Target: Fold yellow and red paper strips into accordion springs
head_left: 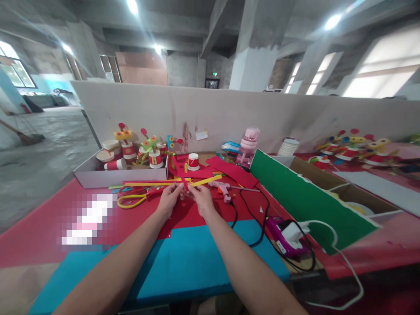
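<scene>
One narrow, flat, paper-like red strip [181, 173] and one narrow, flat, paper-like yellow strip [210, 180] were held above the middle of a red-covered surface [138, 223], where their near ends met between two bare hands. By the left hand [170, 201], the near end of the red strip was pinched, thumb and fingers being pressed together; by the right hand [202, 200], the near left end of the yellow strip was pinched in a like grip. Whether the two ends were touching could not be told. The long axis of the red strip was pointed away, far and slightly left; that of the yellow strip was slanted to the right and slightly far.

Just right of the hands, one pink glue gun [223, 189] was laid; to their left, one yellow looped handle [131, 201] was seen. Beyond them, one red-and-white paper cup [193, 162] was stood upside down. At far left, cup figures with bright heads were gathered in one shallow white box [121, 178]. To the right, one green-sided cardboard box [308, 201] and one purple power strip [285, 238] were placed. One blue board [190, 258] was laid along the near edge.
</scene>
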### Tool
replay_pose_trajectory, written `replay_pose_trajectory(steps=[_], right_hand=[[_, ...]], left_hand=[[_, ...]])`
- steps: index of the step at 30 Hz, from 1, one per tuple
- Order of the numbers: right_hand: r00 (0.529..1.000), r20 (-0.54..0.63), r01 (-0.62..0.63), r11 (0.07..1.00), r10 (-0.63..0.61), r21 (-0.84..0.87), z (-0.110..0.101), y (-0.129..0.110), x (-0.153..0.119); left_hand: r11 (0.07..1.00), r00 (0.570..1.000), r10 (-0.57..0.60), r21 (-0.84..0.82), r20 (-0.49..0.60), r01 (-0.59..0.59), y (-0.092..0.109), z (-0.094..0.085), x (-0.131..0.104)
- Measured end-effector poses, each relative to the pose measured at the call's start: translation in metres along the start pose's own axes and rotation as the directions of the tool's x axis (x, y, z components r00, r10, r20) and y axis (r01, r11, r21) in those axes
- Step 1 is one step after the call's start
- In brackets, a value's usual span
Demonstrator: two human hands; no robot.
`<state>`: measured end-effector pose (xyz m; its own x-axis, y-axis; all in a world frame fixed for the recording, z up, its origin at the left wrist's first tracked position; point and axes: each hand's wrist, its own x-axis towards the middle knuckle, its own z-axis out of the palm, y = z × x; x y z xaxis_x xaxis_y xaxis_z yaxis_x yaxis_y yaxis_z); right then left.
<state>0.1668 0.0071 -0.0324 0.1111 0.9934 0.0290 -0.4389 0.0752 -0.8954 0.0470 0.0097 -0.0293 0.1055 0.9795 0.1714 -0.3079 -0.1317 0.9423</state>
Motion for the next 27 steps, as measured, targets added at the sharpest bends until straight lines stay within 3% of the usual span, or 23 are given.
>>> replay_pose_trajectory(steps=[9,17,23,27], right_hand=[[0.996,0.046,-0.079,0.997,0.078,0.024,0.0020,-0.0070,-0.0034],[0.997,-0.008,0.071,0.996,-0.071,-0.052,0.0011,-0.0014,-0.0024],[0.998,-0.006,0.060,0.994,-0.061,-0.094,0.0015,-0.0008,-0.0031],[0.992,-0.019,0.115,0.969,-0.122,-0.220,-0.0010,0.0000,-0.0012]], left_hand=[[0.999,0.998,0.000,0.041,0.055,-0.002,-0.0007,-0.0028,0.0009],[1.000,1.000,-0.008,0.018,0.016,0.008,0.0011,0.0012,-0.0016],[0.997,0.999,0.019,0.075,0.032,-0.022,0.0020,-0.0001,-0.0010],[0.996,1.000,0.008,0.093,0.009,-0.009,0.0008,-0.0010,-0.0002]])
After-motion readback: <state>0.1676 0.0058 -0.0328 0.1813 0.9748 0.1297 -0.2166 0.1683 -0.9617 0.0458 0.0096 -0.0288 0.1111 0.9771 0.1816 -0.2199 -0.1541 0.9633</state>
